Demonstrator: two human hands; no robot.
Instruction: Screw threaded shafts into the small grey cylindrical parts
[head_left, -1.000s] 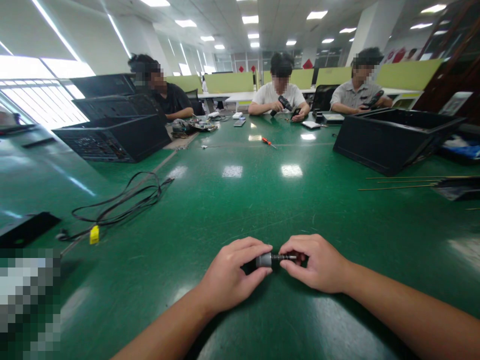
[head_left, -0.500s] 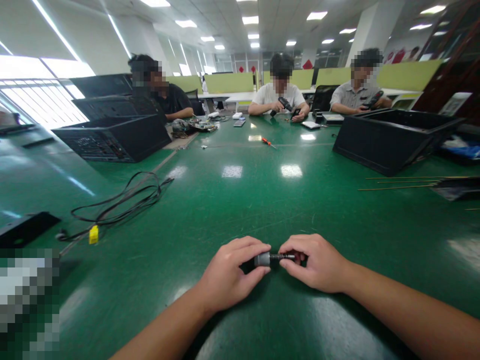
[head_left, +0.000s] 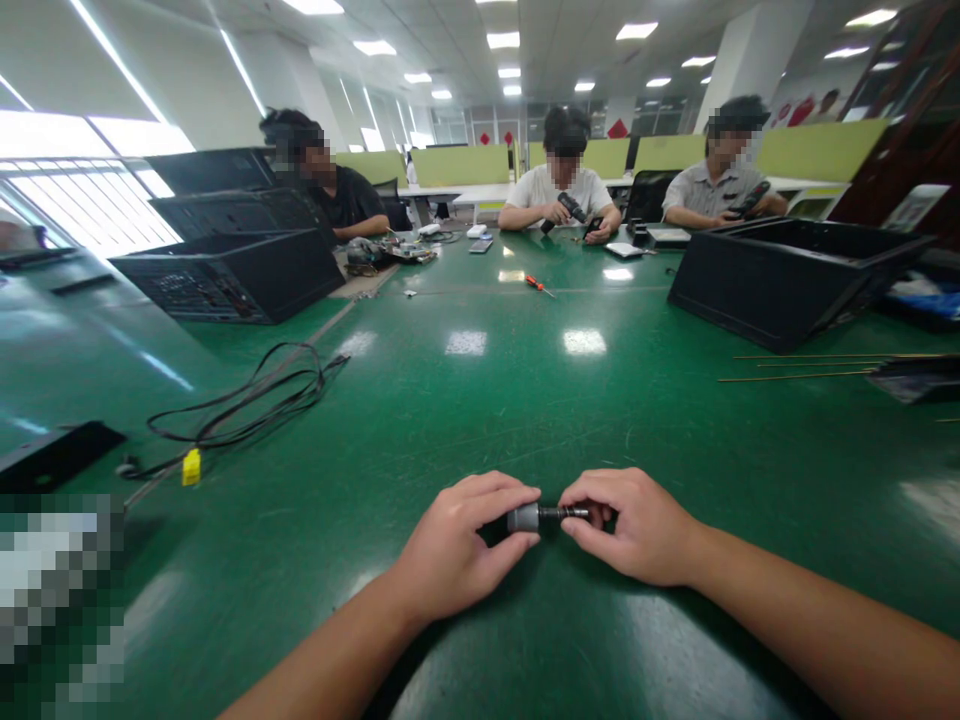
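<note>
Compared with 1 second ago, the change is very small. The grey cylinder (head_left: 525, 517), together with its thin dark rod (head_left: 551, 512), has come slightly to the left with the left hand (head_left: 469, 545), while the right hand (head_left: 637, 525) is almost at the same place, so the gap between cylinder and right fingertips looks a little wider. In my judgement, this means that the rod slides a bit between the right fingers, and that the 2 hands work on the same part.

The cylinder is between the hands, low over the table (head_left: 480, 420). The left thumb and fingers are closed around it, parted only by its thickness. The right thumb and forefinger bend around the rod with a narrow space between them; whether they press it, I cannot tell.

The table is green, shiny and scratched, and it reflects the ceiling lights (head_left: 502, 40). To the left of the cylinder lies a black cable (head_left: 247, 410) with a yellow tag (head_left: 191, 467); straight beyond the cylinder, an orange screwdriver (head_left: 533, 283). Farther beyond to its right stands an open black case (head_left: 750, 285), with thin sticks (head_left: 795, 378) nearer. Facing the cylinder sit 3 people (head_left: 559, 195), before green partitions (head_left: 817, 148).
</note>
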